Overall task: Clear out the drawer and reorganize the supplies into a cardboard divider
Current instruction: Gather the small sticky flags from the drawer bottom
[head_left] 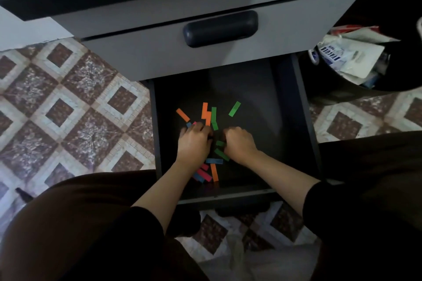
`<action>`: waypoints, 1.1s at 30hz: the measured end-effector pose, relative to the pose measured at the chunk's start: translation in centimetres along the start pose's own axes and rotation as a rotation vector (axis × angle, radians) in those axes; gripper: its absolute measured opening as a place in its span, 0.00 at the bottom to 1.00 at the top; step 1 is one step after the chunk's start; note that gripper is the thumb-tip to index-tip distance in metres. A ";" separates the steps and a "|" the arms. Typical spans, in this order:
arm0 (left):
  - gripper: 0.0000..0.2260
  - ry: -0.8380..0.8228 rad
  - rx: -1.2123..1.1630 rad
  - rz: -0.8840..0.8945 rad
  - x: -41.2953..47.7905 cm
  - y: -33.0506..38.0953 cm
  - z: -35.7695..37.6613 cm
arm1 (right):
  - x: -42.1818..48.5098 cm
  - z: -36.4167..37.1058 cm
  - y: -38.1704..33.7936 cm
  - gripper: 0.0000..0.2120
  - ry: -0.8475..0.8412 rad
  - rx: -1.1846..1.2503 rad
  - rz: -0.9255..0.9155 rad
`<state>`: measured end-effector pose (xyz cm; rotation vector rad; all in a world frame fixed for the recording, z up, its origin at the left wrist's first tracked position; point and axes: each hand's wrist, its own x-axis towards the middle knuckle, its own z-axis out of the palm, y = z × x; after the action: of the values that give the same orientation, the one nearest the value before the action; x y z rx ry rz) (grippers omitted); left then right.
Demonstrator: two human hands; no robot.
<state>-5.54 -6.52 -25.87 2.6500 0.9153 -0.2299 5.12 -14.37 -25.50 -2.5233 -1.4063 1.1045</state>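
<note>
Curled over coloured paper strips in dark metal drawer: left hand, right hand; grip unclear. Blue print on white packet illegible.

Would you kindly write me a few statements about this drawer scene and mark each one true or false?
1. The left hand and right hand are both inside the open drawer. True.
2. The paper strips are all one colour. False: they are orange, green, blue and pink.
3. One green strip lies apart from both hands, farther back. True.
4. The upper drawer is pulled open. False: it is closed, its dark handle untouched.
5. A cardboard divider sits in the open drawer. False: only loose strips show there.
</note>
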 end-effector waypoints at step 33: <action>0.08 0.003 -0.270 -0.347 4.4 2.7 0.0 | 3.7 -4.3 3.6 0.11 0.139 -0.012 0.071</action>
<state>-0.42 -6.03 -26.27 2.2367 1.3052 -0.1690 11.52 -12.43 -25.67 -2.6199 -1.3034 0.9127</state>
